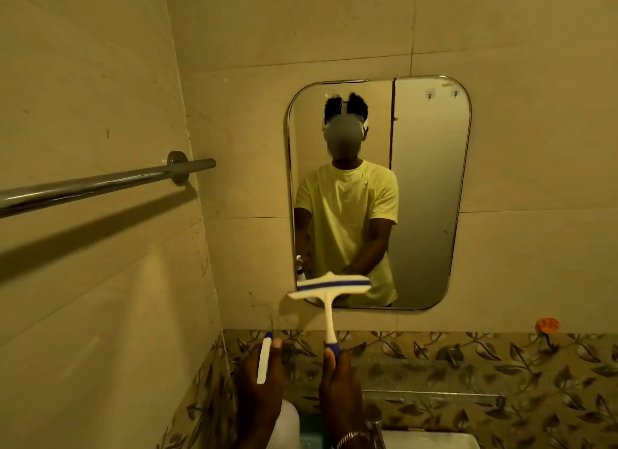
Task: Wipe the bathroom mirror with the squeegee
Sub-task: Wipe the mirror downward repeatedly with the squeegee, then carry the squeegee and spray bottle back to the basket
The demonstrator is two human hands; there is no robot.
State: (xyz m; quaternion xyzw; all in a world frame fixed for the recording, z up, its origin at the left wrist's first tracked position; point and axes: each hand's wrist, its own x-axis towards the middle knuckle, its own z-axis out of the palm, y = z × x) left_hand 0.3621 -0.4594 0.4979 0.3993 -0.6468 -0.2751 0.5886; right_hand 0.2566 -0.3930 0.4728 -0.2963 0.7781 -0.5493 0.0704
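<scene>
The bathroom mirror [424, 197], a rounded rectangle with a metal rim, hangs on the tiled wall ahead. My right hand [341, 391] grips the blue end of a white squeegee [329, 286]. Its blue-striped head is tilted and overlaps the mirror's lower left corner; whether it touches the glass I cannot tell. My left hand [259, 391] holds a white spray bottle [264, 361] by its trigger head, blue nozzle pointing up, below and left of the mirror. The mirror reflects a person in a yellow T-shirt.
A steel towel bar [100, 184] juts from the left wall at head height. Under the mirror runs a band of leaf-patterned tiles [468, 365] with an orange object [547, 324] on its top edge. A tap [376, 425] and white basin [431, 440] sit at the bottom.
</scene>
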